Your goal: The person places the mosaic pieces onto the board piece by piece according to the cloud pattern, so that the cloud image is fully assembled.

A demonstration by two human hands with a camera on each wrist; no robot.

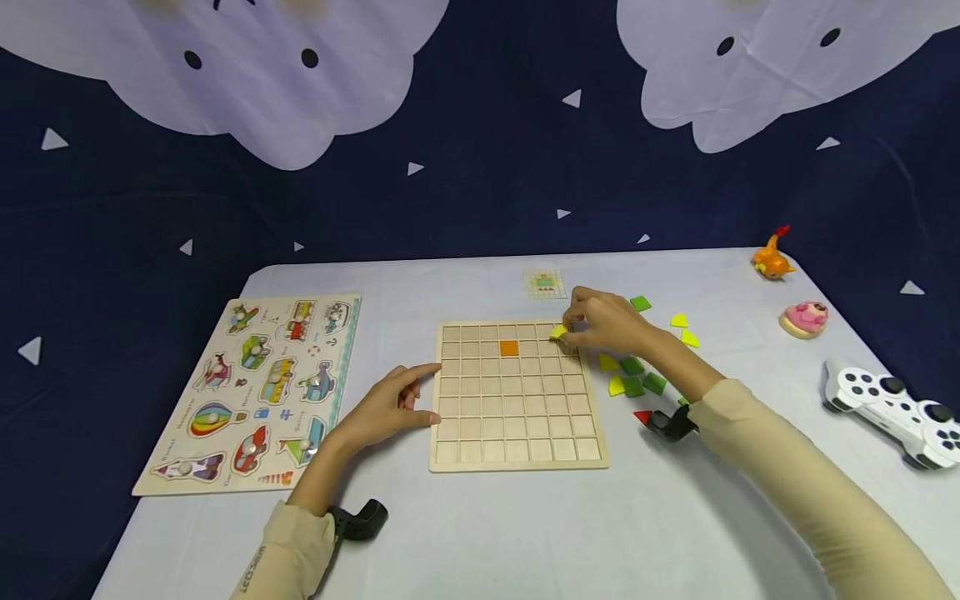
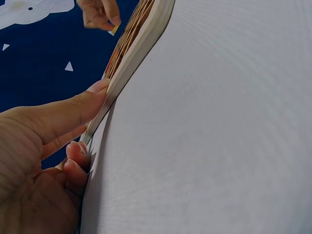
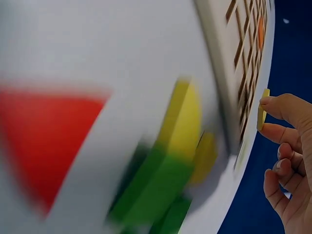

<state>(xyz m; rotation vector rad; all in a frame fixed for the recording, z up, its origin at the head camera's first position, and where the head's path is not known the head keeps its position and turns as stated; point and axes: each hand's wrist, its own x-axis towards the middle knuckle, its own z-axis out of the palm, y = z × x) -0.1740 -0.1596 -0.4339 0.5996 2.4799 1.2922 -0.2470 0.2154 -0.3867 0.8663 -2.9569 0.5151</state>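
A wooden grid board point(image 1: 480, 408) lies in the middle of the table, with one orange square tile point(image 1: 509, 348) in an upper cell. My left hand point(image 1: 386, 408) touches the board's left edge with thumb and index finger extended, while its other fingers are bent. Over the board's upper right corner, my right hand point(image 1: 611, 321) pinches a small yellow tile point(image 3: 263, 109) between thumb and index finger. Several green tiles point(image 1: 633, 387) and yellow tiles point(image 1: 689, 338) lie loose to the right of the board. A red tile point(image 1: 642, 417) is partly hidden by the right wrist camera.
Behind the board lies a small pattern card point(image 1: 545, 284). A wooden vehicle puzzle point(image 1: 300, 350) occupies the left side. On the right are an orange toy figure point(image 1: 772, 258), a pink round toy point(image 1: 805, 319) and a white game controller point(image 1: 892, 412). A dark blue cloth point(image 1: 487, 208) hangs behind.
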